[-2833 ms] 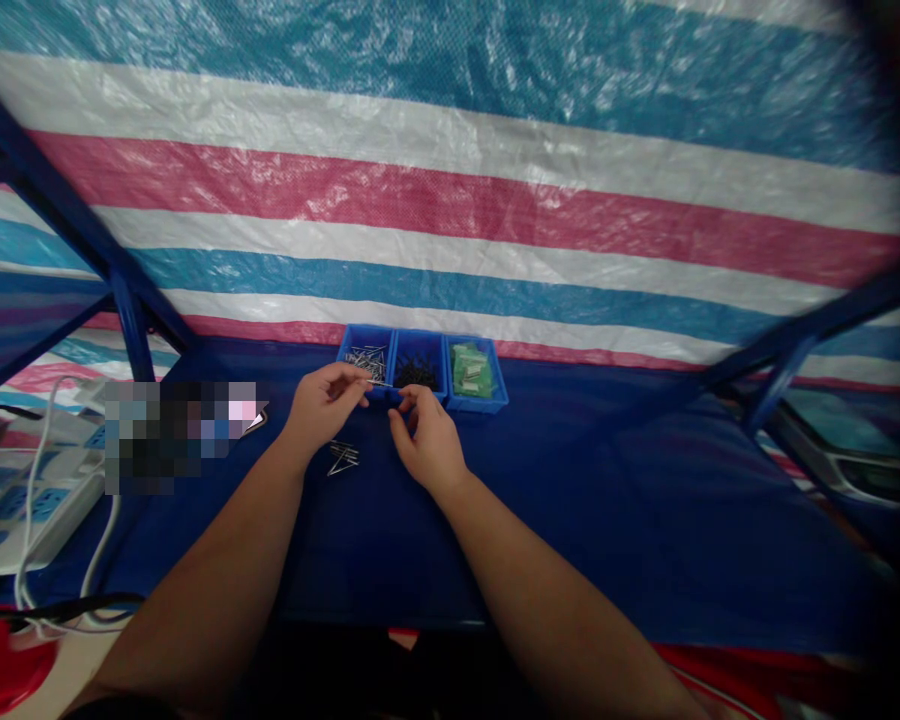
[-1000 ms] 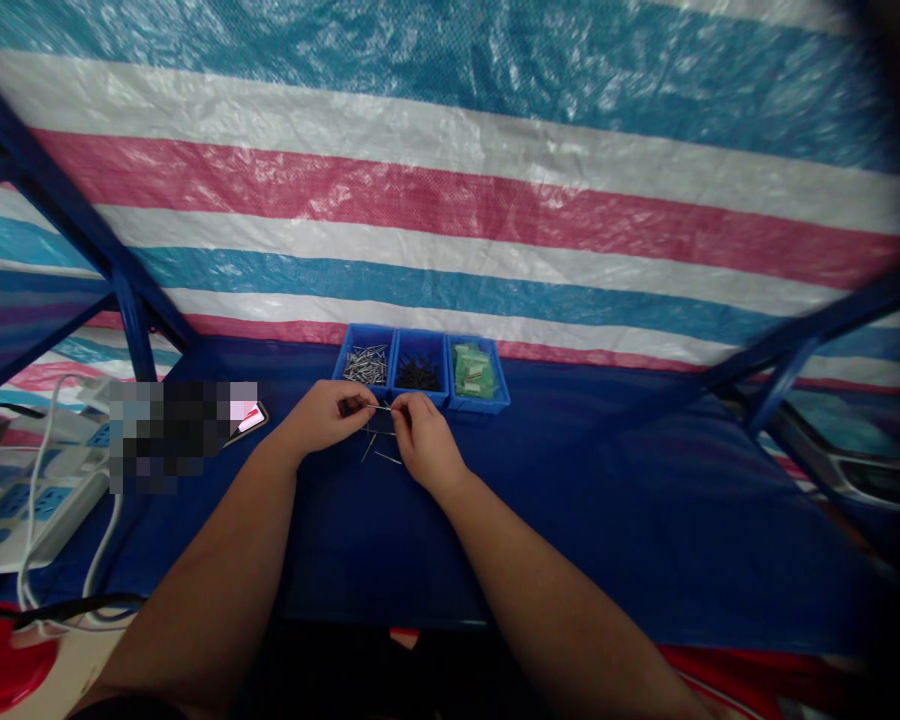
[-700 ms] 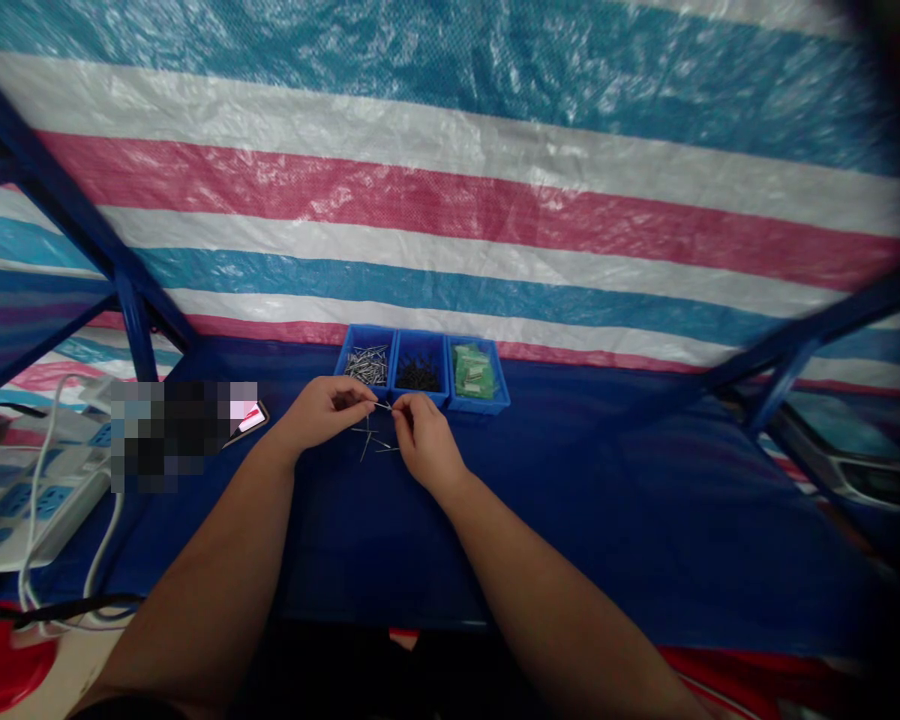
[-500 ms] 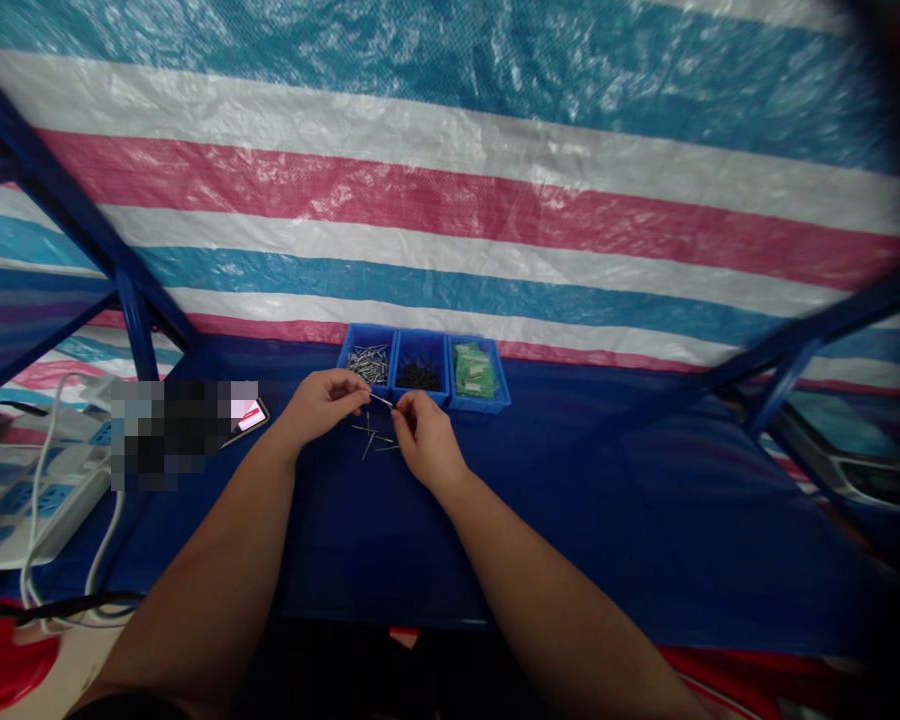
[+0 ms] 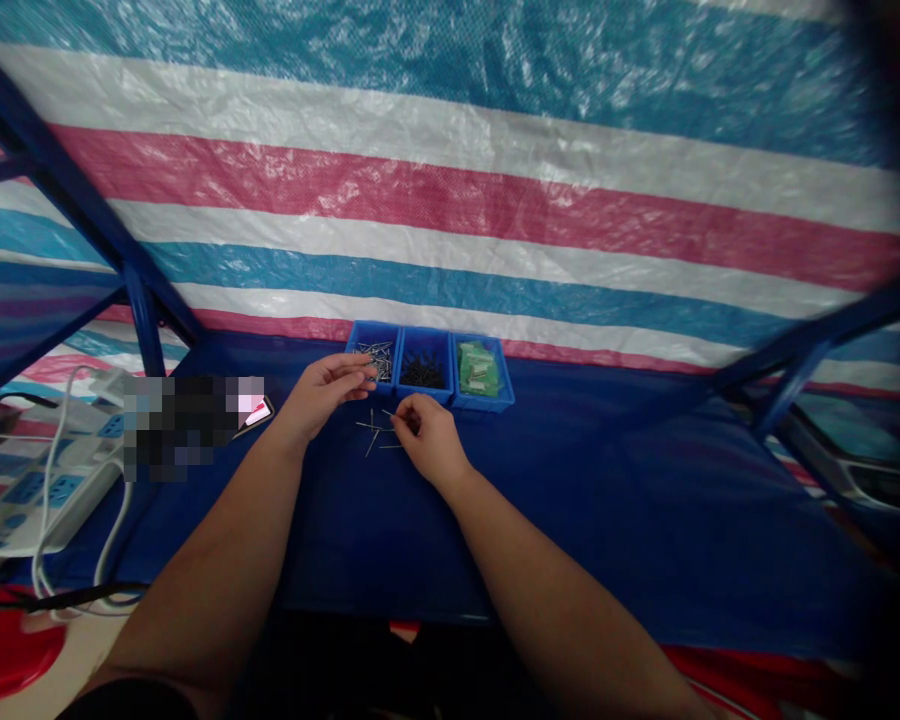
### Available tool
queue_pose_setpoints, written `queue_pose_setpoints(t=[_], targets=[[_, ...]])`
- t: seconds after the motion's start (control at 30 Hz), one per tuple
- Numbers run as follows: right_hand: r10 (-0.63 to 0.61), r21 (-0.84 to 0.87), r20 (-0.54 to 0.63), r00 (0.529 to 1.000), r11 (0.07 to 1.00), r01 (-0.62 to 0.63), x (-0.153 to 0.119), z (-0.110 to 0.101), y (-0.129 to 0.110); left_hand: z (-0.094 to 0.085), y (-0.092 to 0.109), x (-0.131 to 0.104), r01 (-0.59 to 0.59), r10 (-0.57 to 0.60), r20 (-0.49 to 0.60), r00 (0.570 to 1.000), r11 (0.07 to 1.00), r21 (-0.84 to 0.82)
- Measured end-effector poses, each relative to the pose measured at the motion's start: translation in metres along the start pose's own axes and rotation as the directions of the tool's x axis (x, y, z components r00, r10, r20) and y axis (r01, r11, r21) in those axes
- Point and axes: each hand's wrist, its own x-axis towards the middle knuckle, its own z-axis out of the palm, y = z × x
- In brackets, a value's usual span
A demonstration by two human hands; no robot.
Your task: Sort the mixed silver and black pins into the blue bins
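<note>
My right hand (image 5: 424,430) is closed in a pinch on a thin metal pin (image 5: 387,412), just above the table. My left hand (image 5: 328,392) reaches toward the left blue bin (image 5: 356,335), its fingers stretched out with a gap by the thumb and nothing visible in them. That bin holds many slim silver metal pins (image 5: 376,357). Several loose pins (image 5: 373,430) lie crossed on the blue table between the hands. Small black parts (image 5: 422,372) fill the middle bin (image 5: 425,332). In the right bin (image 5: 487,404) are green-and-white packets (image 5: 478,368).
To the left stand white power strips (image 5: 64,500) with cables. Beside them a phone (image 5: 259,412) lies partly under a pixelated patch. A striped tarp (image 5: 450,210) hangs behind the blue table (image 5: 607,480), with blue metal frame bars (image 5: 146,320) at the sides.
Both hands were together on one thin pin. My left hand has let go and moved up toward the silver pins' bin. My right hand keeps its pinch. The view has shifted slightly.
</note>
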Motion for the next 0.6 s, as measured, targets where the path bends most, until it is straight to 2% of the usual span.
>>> queue_pose_setpoints(t=[0.13, 0.27, 0.5, 0.6], targets=[[0.019, 0.126, -0.086, 0.996, 0.992, -0.008, 0.0006, -0.0002, 0.0021, 0.0011, 0.0027, -0.0038, -0.099, 0.073, 0.126, 0.989, 0.971, 0.216], [0.029, 0.229, -0.148, 0.989, 0.973, 0.006, 0.0006, -0.0016, -0.0002, 0.0055, 0.0017, -0.0077, -0.167, 0.072, 0.270, 0.960, 0.923, 0.346], [0.023, 0.239, -0.138, 0.990, 0.971, 0.011, -0.0002, 0.0010, -0.0003, 0.0051, -0.0060, -0.0069, -0.083, -0.046, 0.332, 0.942, 0.928, 0.364], [0.045, 0.267, -0.142, 0.989, 0.964, -0.006, -0.0002, 0.0019, -0.0008, 0.0026, -0.0044, -0.0049, -0.053, -0.051, 0.284, 0.958, 0.936, 0.347]])
